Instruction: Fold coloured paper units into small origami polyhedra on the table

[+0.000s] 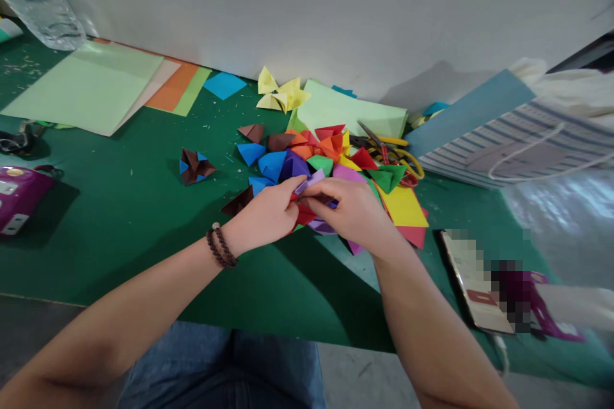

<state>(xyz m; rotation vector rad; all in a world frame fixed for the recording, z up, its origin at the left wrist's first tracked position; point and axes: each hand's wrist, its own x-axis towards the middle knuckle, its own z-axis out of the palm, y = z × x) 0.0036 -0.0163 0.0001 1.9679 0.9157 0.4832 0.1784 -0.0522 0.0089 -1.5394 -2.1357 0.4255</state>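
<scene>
Pinched between both sets of fingertips is a small piece of folded purple paper, with red paper showing just below it. My left hand is closed on its left side, and my right hand grips it from the right. My fingers hide much of the piece. Around and under my hands lie several folded paper units, among them a blue one, a green one and an orange one. A brown and blue folded paper piece sits apart to the left.
Scissors with yellow handles lie behind the right hand. A striped paper bag stands at the right, with a phone nearer me. Paper sheets and a plastic bottle are at the back left; a purple box-like object is at the left edge.
</scene>
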